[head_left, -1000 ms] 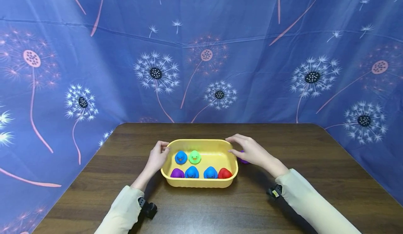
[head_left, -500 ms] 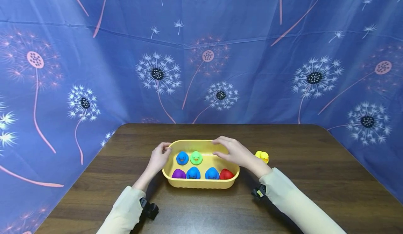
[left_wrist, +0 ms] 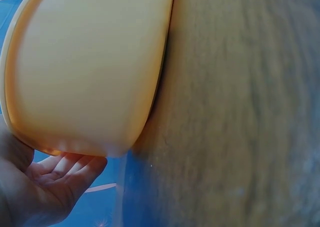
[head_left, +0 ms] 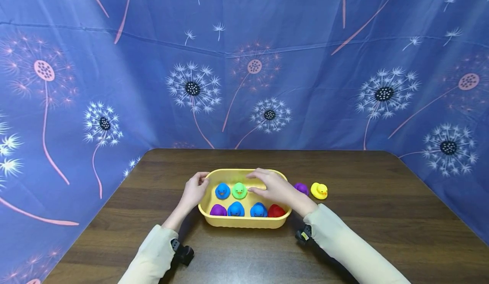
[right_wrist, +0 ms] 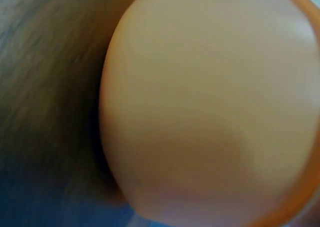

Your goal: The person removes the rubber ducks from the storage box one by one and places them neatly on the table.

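Note:
A yellow plastic basin (head_left: 244, 222) stands on the table with several rubber ducks inside. My left hand (head_left: 194, 190) holds its left end; in the left wrist view the thumb is at the rim and the fingers (left_wrist: 82, 169) lie against the outer wall. My right hand (head_left: 273, 186) reaches over the right side of the basin, thumb and fingers apart and nothing between them. Its fingertips are just right of a green duck (head_left: 239, 191). Left of that sits a blue duck (head_left: 223, 191). Along the near wall are a purple duck (head_left: 218, 210), two blue ducks (head_left: 236, 209) and a red duck (head_left: 276, 211).
Outside the basin, to its right, a purple duck (head_left: 302, 189) sits partly hidden behind my right hand. Beside it is a yellow duck (head_left: 319, 191). The brown wooden table (head_left: 382, 216) ends at a blue dandelion-print cloth (head_left: 244, 21) at the back.
My right hand has moved left from the basin's right rim to over its inside, near the green duck. The yellow duck has come into view. The left hand stays at the rim.

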{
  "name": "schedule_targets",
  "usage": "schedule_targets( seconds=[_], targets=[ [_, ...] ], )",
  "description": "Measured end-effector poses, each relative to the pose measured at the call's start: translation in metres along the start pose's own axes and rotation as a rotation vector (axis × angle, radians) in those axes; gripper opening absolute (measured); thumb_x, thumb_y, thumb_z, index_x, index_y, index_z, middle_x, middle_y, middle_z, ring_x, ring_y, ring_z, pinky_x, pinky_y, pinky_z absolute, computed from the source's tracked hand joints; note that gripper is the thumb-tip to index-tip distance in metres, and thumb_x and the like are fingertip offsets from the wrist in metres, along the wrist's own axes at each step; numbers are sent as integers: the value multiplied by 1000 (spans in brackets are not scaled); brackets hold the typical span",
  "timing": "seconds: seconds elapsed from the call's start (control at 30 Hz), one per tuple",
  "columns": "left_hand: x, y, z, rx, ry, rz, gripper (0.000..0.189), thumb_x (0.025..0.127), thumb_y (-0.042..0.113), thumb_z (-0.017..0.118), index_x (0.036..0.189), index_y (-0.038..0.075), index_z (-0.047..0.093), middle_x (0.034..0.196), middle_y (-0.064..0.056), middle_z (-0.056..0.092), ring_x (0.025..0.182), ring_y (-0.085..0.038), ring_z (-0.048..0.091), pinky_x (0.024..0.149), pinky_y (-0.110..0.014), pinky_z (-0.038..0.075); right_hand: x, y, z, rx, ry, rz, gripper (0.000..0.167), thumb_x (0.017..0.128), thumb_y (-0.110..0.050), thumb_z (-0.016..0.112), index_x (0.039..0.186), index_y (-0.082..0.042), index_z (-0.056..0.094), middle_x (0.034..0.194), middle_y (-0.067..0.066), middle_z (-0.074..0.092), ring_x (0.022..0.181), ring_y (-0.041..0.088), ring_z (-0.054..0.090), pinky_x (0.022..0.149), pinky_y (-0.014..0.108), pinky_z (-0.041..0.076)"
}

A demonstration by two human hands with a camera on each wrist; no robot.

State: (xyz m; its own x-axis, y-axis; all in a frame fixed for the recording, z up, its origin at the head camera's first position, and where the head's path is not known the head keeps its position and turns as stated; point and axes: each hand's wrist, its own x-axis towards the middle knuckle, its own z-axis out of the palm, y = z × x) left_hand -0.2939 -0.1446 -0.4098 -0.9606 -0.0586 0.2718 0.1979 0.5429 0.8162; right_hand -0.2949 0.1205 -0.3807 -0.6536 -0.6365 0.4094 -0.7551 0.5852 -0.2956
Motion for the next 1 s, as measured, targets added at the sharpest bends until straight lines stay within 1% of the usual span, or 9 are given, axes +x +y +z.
schedule_targets(
  seconds=[0.07, 0.17, 0.43, 0.53, 0.73, 0.9, 1.0],
  targets=[
    [0, 1, 0, -3, 1, 1, 24, 90, 5, 53, 111, -6, 60, 88, -12, 60, 81, -19, 53, 69, -23, 43, 2, -3, 2, 3, -8, 4, 38, 85, -25, 68, 117, -5, 62, 116, 7, 64, 114, 25, 58, 97, 39, 45],
    [0, 1, 0, -4, 0, 1, 24, 90, 5, 53, 111, -6, 60, 88, -12, 60, 81, -18, 54, 68, -23, 43, 5, -7, 5, 7, -17, -2, 37, 85, -23, 68, 116, -4, 62, 115, 8, 64, 112, 24, 59, 95, 38, 46],
    [0, 0, 0, 5, -4, -4, 25, 91, 6, 53, 111, -6, 61, 88, -12, 60, 82, -20, 56, 70, -25, 44, 10, -17, 15, 16, -31, -21, 34, 86, -25, 67, 114, -5, 63, 110, 7, 65, 104, 20, 61, 90, 35, 49],
    [0, -1, 0, 9, -5, -10, 24, 91, 6, 53, 111, -6, 61, 88, -12, 60, 82, -20, 56, 70, -24, 44, 11, -18, 19, 20, -32, -19, 34, 87, -26, 66, 114, -6, 63, 111, 5, 65, 104, 19, 62, 90, 35, 49],
    [0, 1, 0, 10, -10, -13, 24, 91, 5, 53, 110, -5, 61, 89, -12, 60, 83, -21, 55, 70, -24, 44, 11, -18, 23, 58, -55, -2, 34, 88, -24, 65, 115, -5, 63, 111, 7, 65, 104, 19, 62, 91, 34, 49],
    [0, 2, -2, 15, -16, -9, 24, 90, 5, 53, 111, -5, 60, 90, -13, 61, 84, -22, 56, 71, -25, 44, 11, -15, 27, 78, -47, -23, 32, 88, -22, 65, 113, -4, 63, 109, 9, 65, 103, 20, 62, 90, 35, 50],
    [1, 1, -2, 12, -18, -11, 24, 90, 5, 53, 111, -5, 60, 90, -13, 61, 84, -22, 56, 72, -26, 44, 13, -13, 30, 64, -38, -43, 31, 88, -22, 65, 112, -3, 64, 108, 8, 64, 102, 20, 62, 90, 33, 49]
  ],
)
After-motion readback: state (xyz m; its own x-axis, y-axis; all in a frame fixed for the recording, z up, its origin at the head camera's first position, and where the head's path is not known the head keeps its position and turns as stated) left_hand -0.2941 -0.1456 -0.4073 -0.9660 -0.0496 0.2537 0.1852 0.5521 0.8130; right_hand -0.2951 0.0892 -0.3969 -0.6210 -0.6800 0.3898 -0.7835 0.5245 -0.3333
